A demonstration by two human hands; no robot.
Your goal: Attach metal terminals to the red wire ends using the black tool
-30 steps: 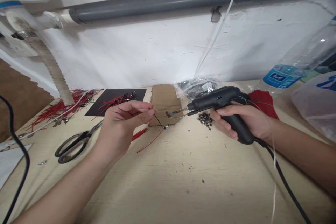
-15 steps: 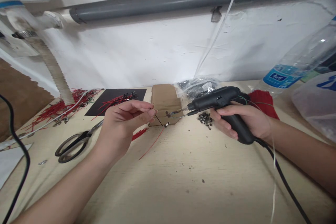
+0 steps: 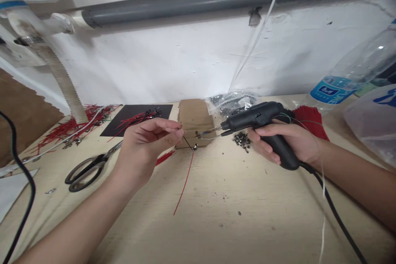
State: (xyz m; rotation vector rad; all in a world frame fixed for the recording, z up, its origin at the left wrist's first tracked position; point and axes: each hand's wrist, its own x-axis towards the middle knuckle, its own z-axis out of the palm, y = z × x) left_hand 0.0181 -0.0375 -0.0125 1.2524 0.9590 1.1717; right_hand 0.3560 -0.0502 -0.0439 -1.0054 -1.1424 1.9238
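Evidently lining up: the left hand (image 3: 145, 148) pinched a thin wire (image 3: 185, 181) at mid-frame, and the right hand (image 3: 289, 142) gripped the soldering gun (image 3: 262, 120), its tip just beside the wire's top end. Touching them together would, I judged, have called for steadiness.

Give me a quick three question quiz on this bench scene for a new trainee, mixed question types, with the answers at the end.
1. True or false: the right hand grips the black soldering gun.
2. Which tool lies on the table to the left of the left hand? A scissors; B hammer; C pliers.
3. Fill in: the long wire dangling from the left hand's pinch is coloured ____.
Key: 1 true; 2 A; 3 red.
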